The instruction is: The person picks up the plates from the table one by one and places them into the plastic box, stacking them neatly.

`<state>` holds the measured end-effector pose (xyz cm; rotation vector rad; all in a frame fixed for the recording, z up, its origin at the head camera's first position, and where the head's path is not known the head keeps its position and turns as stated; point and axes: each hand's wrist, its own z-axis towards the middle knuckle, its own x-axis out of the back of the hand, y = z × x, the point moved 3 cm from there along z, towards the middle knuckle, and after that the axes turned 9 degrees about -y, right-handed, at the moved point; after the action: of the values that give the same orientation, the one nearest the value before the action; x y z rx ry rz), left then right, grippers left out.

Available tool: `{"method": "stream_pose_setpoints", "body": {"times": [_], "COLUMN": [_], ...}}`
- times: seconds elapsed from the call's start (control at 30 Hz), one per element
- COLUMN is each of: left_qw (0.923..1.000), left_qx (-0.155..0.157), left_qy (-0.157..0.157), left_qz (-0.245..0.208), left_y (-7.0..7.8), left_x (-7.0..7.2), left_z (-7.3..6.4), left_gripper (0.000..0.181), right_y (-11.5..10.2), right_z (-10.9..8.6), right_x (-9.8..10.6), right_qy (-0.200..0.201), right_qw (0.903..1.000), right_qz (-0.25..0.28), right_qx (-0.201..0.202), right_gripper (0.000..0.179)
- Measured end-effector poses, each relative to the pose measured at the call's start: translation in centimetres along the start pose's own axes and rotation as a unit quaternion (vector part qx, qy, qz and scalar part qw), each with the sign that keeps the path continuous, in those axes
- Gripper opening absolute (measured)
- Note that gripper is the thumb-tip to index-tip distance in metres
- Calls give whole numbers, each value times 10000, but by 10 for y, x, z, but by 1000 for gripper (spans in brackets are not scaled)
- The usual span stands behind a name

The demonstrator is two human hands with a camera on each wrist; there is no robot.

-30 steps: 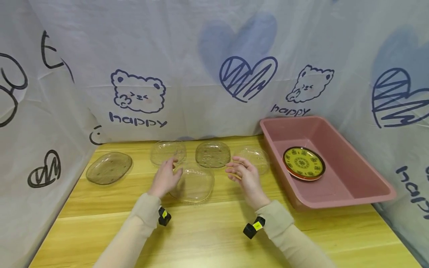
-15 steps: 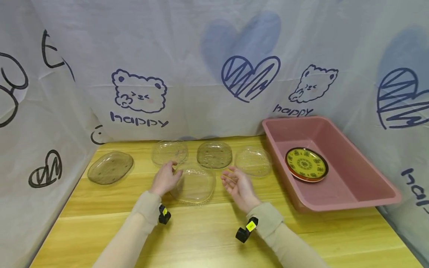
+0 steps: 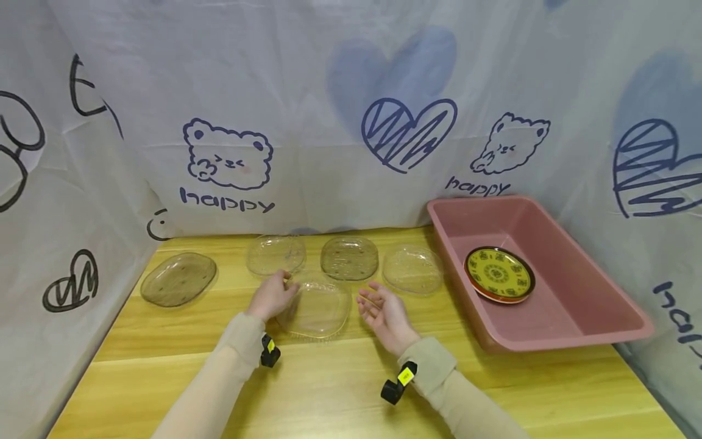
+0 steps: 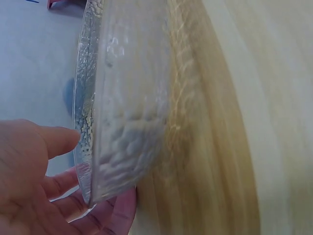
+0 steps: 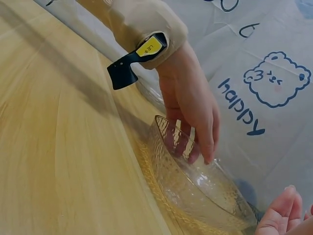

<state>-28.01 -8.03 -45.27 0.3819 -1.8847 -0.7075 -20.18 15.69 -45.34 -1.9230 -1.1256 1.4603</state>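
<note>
A clear, bumpy-textured dish (image 3: 322, 310) sits on the table between both hands. My left hand (image 3: 271, 297) holds its left side, thumb over the rim and fingers round the outer wall. In the left wrist view the dish's wall (image 4: 129, 107) stands close beside the thumb. Apart from the dish, on its right, hovers my right hand (image 3: 386, 317), fingers loosely bent with nothing in them. Behind lie another clear dish (image 3: 276, 256), a brownish see-through dish (image 3: 349, 259) and a further clear dish (image 3: 412, 269). A second brownish dish (image 3: 179, 280) rests far left.
On the right stands a pink tub (image 3: 581, 256). Inside it lies a yellow patterned plate (image 3: 499, 274) with a dark and red rim, perhaps a stack. A printed white cloth (image 3: 318, 177) hangs behind the wooden table (image 3: 307, 390) and at both sides.
My right hand has moved left and slightly toward me, away from the clear dish at right and nearer the middle one. The left hand stays at the middle dish's left side.
</note>
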Motion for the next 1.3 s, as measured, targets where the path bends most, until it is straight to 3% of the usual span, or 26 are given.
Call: {"method": "stream_pose_setpoints", "body": {"times": [0.47,0.77,1.3], "left_qw": [9996,9977,9973], "left_qx": [207,-90,85], "left_qy": [-77,57,186], "left_qz": [171,662,699], "left_y": [-3,-7,0], "left_x": [-7,-9,-11], "left_z": [3,5,-3], "left_gripper": [37,20,16], "right_y": [4,4,-1], "right_z": [-4,-4,-6], "right_x": [1,0,-5], "right_qy": [1,23,-83], "right_qw": [9999,10000,9999], "right_qz": [105,67,18], "right_qx": [-40,-36,-98], "right_gripper": [57,55,53]}}
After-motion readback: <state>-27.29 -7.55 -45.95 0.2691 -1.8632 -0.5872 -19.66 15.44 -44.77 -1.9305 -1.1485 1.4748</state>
